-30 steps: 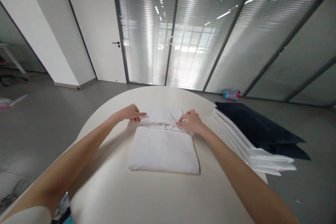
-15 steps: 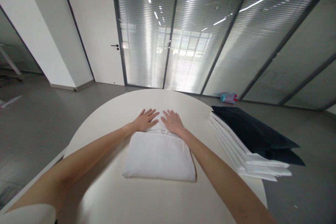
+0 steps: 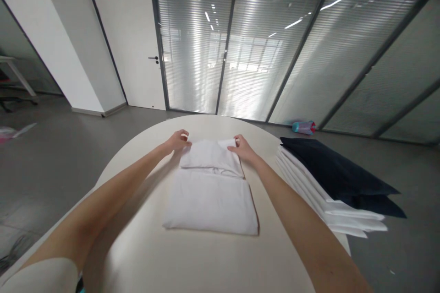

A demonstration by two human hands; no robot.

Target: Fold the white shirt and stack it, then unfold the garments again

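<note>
A folded white cloth [image 3: 211,201] lies on the round white table [image 3: 137,247], its far part a narrower flap with a crease and small gaps where it meets the near part. At the flap's far left corner is my left hand [image 3: 179,141], fingers curled, thumb and fingertips at the cloth's edge. My right hand [image 3: 242,149] pinches the far right corner of the same cloth between thumb and fingers.
On the table's right side, a stack of folded white cloths [image 3: 309,187] lies under a dark navy cloth [image 3: 333,169], overhanging the edge. A blue and red striped object [image 3: 304,127] lies on the floor by the glass partition.
Both hands have moved apart, from lying flat on the cloth's far part to its far corners. The fingers have curled, and the right hand has taken hold of its corner.
</note>
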